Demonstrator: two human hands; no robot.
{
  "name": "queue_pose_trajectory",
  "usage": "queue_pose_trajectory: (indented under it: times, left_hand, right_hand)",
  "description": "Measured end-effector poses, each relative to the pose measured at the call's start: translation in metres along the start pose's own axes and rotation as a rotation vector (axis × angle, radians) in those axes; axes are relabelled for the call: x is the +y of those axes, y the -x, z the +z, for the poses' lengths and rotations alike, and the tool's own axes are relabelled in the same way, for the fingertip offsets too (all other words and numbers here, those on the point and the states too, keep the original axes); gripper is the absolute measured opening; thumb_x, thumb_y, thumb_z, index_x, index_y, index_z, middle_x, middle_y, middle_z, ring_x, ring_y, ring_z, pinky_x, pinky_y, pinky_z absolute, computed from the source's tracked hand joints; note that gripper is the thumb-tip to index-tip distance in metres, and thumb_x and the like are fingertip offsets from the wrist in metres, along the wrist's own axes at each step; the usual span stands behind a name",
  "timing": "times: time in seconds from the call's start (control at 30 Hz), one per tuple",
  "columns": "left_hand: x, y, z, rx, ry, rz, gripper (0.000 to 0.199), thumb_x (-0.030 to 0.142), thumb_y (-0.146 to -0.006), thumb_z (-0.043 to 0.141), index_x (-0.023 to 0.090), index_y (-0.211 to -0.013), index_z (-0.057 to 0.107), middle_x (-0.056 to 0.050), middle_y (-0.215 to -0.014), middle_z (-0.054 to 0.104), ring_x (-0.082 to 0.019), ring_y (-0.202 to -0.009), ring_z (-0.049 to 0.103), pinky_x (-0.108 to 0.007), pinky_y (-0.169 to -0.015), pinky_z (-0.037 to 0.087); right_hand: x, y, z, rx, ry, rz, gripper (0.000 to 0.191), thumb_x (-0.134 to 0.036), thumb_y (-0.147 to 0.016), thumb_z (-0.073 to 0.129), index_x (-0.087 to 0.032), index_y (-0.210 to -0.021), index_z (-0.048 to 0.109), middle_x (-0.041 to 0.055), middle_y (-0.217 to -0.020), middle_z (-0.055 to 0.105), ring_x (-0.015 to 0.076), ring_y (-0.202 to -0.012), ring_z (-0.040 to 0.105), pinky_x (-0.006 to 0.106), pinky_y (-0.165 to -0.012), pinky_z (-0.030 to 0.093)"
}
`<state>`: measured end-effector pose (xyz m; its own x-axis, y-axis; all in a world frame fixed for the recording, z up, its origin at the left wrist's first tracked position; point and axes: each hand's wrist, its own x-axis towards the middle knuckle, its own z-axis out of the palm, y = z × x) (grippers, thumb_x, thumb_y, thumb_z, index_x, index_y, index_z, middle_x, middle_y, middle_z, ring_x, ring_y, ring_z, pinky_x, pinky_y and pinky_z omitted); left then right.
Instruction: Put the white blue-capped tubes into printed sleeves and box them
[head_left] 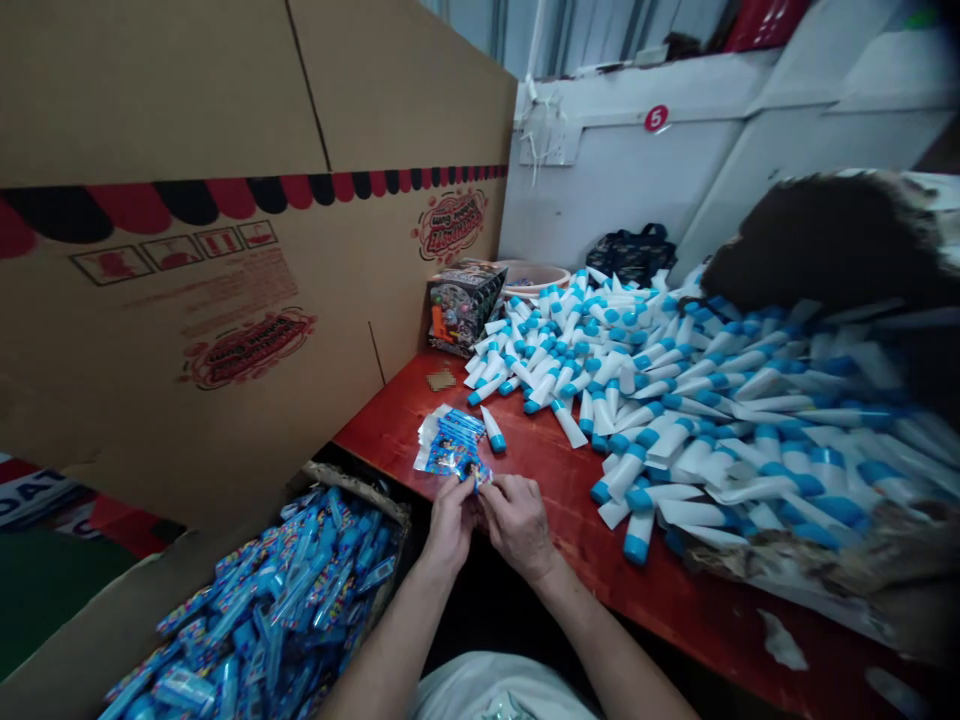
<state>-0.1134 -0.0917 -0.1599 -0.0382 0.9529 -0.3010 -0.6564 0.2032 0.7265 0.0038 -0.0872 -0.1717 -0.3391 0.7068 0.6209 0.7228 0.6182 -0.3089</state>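
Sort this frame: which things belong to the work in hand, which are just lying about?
Work: left hand, right hand, blue printed foil packet, white plastic tubes with blue caps, cardboard box of blue packets.
Lying about: brown cardboard carton, small printed box, pink plastic basin, dark patterned bag.

Bare hands and forearms above a loose white garment

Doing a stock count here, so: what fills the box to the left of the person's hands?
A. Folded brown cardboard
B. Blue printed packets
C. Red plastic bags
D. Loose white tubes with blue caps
B. The box by the left hand is heaped with blue printed packets; the blue-capped white tubes lie on the red table instead.
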Motion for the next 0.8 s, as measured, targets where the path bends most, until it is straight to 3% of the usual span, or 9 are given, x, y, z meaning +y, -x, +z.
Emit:
queue_pose_trajectory:
  times: [0.13, 0.2, 0.27, 0.37, 0.47, 0.6, 0.7, 0.8]
  left_hand:
    - [-0.015, -0.007, 0.008, 0.017, -0.028, 0.026, 0.027, 0.031, -0.070, 0.072, 0.016, -0.087, 0.056, 0.000, -0.066, 0.065, -0.011, -0.049, 0.057, -0.021, -0.045, 0.040]
    - [-0.019, -0.008, 0.009, 0.017, -0.061, 0.041, 0.028, 0.031, -0.070, 0.072, 0.015, -0.089, 0.056, 0.001, -0.064, 0.064, -0.010, -0.047, 0.055, -0.021, -0.045, 0.039]
    - [-0.020, -0.007, 0.010, 0.010, -0.067, 0.041, 0.029, 0.031, -0.070, 0.072, 0.015, -0.088, 0.057, 0.001, -0.065, 0.064, -0.010, -0.048, 0.055, -0.021, -0.045, 0.040]
    - [-0.015, -0.007, 0.010, -0.032, -0.084, -0.007, 0.030, 0.033, -0.069, 0.073, 0.015, -0.087, 0.057, 0.000, -0.067, 0.064, -0.011, -0.050, 0.056, -0.022, -0.045, 0.040]
    - [-0.010, -0.008, 0.009, -0.052, -0.098, 0.000, 0.030, 0.032, -0.067, 0.074, 0.014, -0.087, 0.059, 0.001, -0.067, 0.063, -0.009, -0.049, 0.054, -0.022, -0.046, 0.040]
    - [-0.009, -0.016, 0.006, 0.005, -0.004, 0.083, 0.028, 0.029, -0.067, 0.075, 0.014, -0.084, 0.059, 0.002, -0.066, 0.060, -0.008, -0.049, 0.052, -0.021, -0.045, 0.039]
    - [-0.005, -0.024, 0.004, 0.062, 0.092, 0.117, 0.024, 0.030, -0.069, 0.073, 0.015, -0.080, 0.057, 0.003, -0.060, 0.056, -0.008, -0.045, 0.049, -0.022, -0.042, 0.036]
    - [0.005, -0.031, -0.002, 0.101, 0.187, 0.071, 0.019, 0.030, -0.073, 0.069, 0.015, -0.076, 0.057, 0.003, -0.053, 0.053, -0.010, -0.042, 0.046, -0.024, -0.042, 0.037]
  right_hand:
    - [0.014, 0.005, -0.011, 0.060, -0.350, 0.380, 0.036, -0.033, -0.088, 0.050, -0.017, -0.119, 0.054, 0.0104, -0.109, 0.057, 0.0208, -0.099, 0.053, 0.033, -0.083, 0.041]
    - [0.022, 0.004, -0.009, 0.011, -0.560, 0.547, 0.038, -0.038, -0.082, 0.054, -0.017, -0.113, 0.058, 0.0081, -0.101, 0.061, 0.0195, -0.089, 0.057, 0.030, -0.076, 0.046]
    - [0.028, 0.001, -0.004, -0.076, -0.704, 0.628, 0.030, -0.041, -0.079, 0.054, -0.017, -0.095, 0.063, 0.0028, -0.079, 0.063, 0.0160, -0.069, 0.057, 0.027, -0.062, 0.046]
    - [0.030, -0.001, 0.002, -0.123, -0.761, 0.618, 0.028, -0.042, -0.082, 0.048, -0.017, -0.078, 0.060, -0.0018, -0.060, 0.059, 0.0128, -0.055, 0.054, 0.023, -0.055, 0.044]
    - [0.028, -0.003, 0.008, -0.132, -0.731, 0.584, 0.032, -0.044, -0.083, 0.049, -0.017, -0.068, 0.057, -0.0023, -0.058, 0.058, 0.0116, -0.055, 0.053, 0.022, -0.055, 0.042]
    - [0.027, -0.015, 0.015, -0.186, -0.607, 0.521, 0.043, -0.047, -0.087, 0.045, -0.017, -0.057, 0.054, -0.0028, -0.051, 0.053, 0.0105, -0.050, 0.049, 0.020, -0.049, 0.037]
    - [0.035, -0.037, 0.020, -0.247, -0.478, 0.428, 0.045, -0.041, -0.094, 0.035, -0.016, -0.069, 0.063, 0.0004, -0.062, 0.059, 0.0120, -0.059, 0.054, 0.021, -0.057, 0.041]
    - [0.053, -0.066, 0.025, -0.262, -0.288, 0.327, 0.029, -0.026, -0.092, 0.039, -0.017, -0.102, 0.064, 0.0085, -0.101, 0.063, 0.0179, -0.090, 0.056, 0.027, -0.077, 0.042]
